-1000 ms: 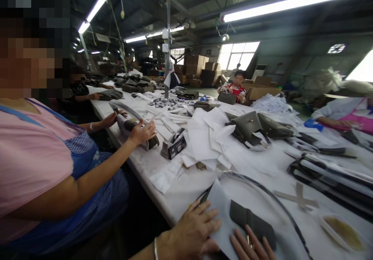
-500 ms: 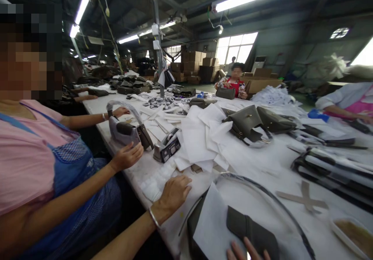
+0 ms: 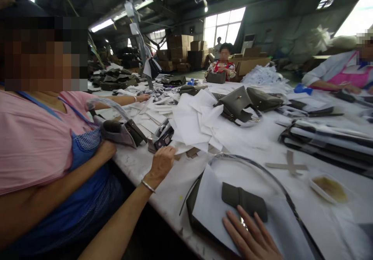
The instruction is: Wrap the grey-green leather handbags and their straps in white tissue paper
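My right hand (image 3: 251, 234) lies with fingers spread, one wearing a ring, on a dark olive handbag (image 3: 194, 207). White sheet (image 3: 208, 198) covers much of the bag. A small olive flap piece (image 3: 244, 198) rests on the sheet beside my fingertips. The bag's long strap (image 3: 266, 170), in clear wrap, arches across the table. My left hand (image 3: 163, 161), bangle at the wrist, is at the near side of a tape dispenser (image 3: 163, 136). Its fingers are bent together; whatever is between them is hidden.
A co-worker in a blue apron (image 3: 87, 163) sits at left by a wrapped handbag (image 3: 121, 132). White paper sheets (image 3: 192, 116) and olive bags (image 3: 239, 103) lie mid-table. At right are a cross of grey strips (image 3: 288, 163), a shallow dish (image 3: 329, 188) and wrapped straps (image 3: 326, 145).
The view has tilted down and turned. My left hand has come up against the dispenser. My right hand shows more fully on the bag. The co-worker's hands have left the wrapped bag.
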Demonstrator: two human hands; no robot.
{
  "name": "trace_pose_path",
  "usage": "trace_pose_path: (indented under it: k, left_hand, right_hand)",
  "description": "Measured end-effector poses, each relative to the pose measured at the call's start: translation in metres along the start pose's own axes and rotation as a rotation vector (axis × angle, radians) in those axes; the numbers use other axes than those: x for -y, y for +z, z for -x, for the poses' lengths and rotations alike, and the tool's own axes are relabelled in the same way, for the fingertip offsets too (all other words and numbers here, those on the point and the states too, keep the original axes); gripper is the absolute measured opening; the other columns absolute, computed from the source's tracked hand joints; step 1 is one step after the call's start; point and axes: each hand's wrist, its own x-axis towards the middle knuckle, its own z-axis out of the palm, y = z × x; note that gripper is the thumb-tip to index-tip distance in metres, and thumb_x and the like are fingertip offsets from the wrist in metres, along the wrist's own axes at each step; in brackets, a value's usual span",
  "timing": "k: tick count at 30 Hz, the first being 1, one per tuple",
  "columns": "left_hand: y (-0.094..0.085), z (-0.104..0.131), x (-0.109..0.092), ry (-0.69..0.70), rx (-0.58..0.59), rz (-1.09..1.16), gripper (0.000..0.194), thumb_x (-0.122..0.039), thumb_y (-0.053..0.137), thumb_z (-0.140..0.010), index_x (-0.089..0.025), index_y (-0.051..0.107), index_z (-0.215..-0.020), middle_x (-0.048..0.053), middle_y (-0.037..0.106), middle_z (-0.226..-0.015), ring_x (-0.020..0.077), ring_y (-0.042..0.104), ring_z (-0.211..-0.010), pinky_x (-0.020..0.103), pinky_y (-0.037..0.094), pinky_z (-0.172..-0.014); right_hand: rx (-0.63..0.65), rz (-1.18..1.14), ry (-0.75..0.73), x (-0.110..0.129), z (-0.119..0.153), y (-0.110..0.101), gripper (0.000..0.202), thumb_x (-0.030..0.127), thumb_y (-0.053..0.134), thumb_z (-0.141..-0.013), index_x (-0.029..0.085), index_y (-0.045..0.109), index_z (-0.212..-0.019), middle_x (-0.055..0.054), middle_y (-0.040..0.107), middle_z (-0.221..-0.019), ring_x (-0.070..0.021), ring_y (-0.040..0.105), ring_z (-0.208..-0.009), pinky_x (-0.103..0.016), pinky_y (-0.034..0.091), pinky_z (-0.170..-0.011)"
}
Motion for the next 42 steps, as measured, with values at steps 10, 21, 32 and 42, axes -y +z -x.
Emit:
trace_pose_path:
  k: [10,21,32,42]
  left_hand:
    - [-0.08,0.056,0.001,-0.499,0.17,1.435,0.042,-0.043,0.069,-0.071,-0.012,0.062,-0.1,0.002,0.061,-0.08,0.0121,0.053,-0.063,0.019,0.042,-0.049]
    - [-0.022,0.042,-0.14,0.106,0.407,0.351,0.036,-0.022,0.053,-0.086,-0.024,0.057,-0.121,0.004,0.069,-0.084,0.0225,0.067,-0.08,0.031,0.05,-0.072]
    - [-0.024,0.055,-0.135,0.326,0.344,0.111,0.036,-0.014,0.047,-0.09,-0.024,0.059,-0.123,0.006,0.07,-0.103,0.0213,0.068,-0.094,0.03,0.052,-0.079]
    - [-0.002,0.046,-0.112,0.546,0.326,0.386,0.038,-0.006,0.048,-0.085,-0.021,0.06,-0.118,0.002,0.07,-0.11,0.0172,0.065,-0.101,0.027,0.049,-0.095]
  right_hand:
    - [0.129,-0.078,0.153,0.011,-0.006,-0.018,0.061,0.019,0.053,-0.087,0.029,0.042,-0.146,0.003,0.049,-0.147,-0.0271,0.034,-0.142,-0.048,0.02,-0.118]
    - [0.187,-0.267,0.476,0.028,-0.016,-0.036,0.058,0.026,0.07,-0.081,0.028,0.052,-0.137,-0.008,0.065,-0.119,-0.027,0.061,-0.106,-0.042,0.051,-0.091]
    - [-0.411,-0.395,0.717,0.027,-0.01,-0.03,0.019,0.027,0.059,-0.09,0.021,0.052,-0.107,-0.007,0.056,-0.097,-0.0223,0.057,-0.091,-0.039,0.054,-0.079]
    - [-0.321,-0.003,0.507,0.021,-0.026,-0.047,0.025,0.011,0.061,-0.088,0.026,0.064,-0.107,-0.004,0.065,-0.099,-0.0193,0.058,-0.09,-0.037,0.042,-0.086]
